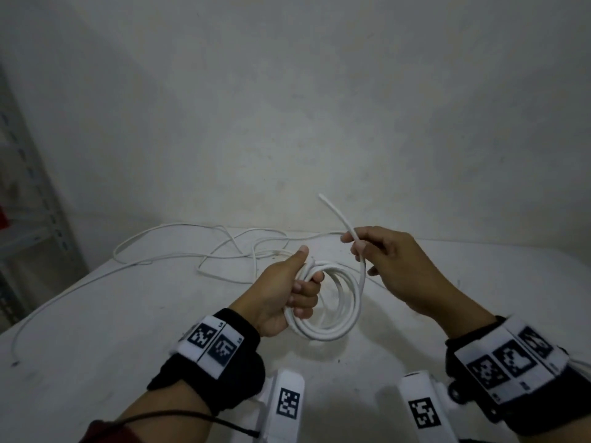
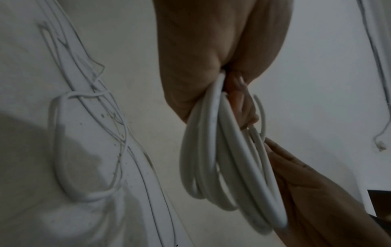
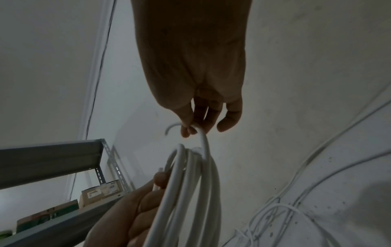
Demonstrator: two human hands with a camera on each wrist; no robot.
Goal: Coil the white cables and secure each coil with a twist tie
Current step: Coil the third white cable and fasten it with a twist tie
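My left hand [image 1: 299, 282] grips a coil of white cable [image 1: 335, 318] of several loops, held upright above the table. The coil hangs from that fist [image 2: 222, 80] in the left wrist view as a bunch of loops [image 2: 232, 167]. My right hand [image 1: 361, 247] pinches the cable's free tail [image 1: 335, 212] between thumb and fingers, just right of and above the coil; the tail's end sticks up past the fingers. In the right wrist view the pinching fingertips [image 3: 188, 132] hold the tail [image 3: 203, 140] above the coil [image 3: 190, 192]. No twist tie is visible.
More loose white cable [image 1: 192, 247] lies tangled on the white table [image 1: 96, 362] behind the hands, one strand running to the left front edge [image 1: 19, 340]. A grey metal shelf rack [image 1: 35, 219] with boxes [image 3: 101, 192] stands at the left. A plain wall rises behind.
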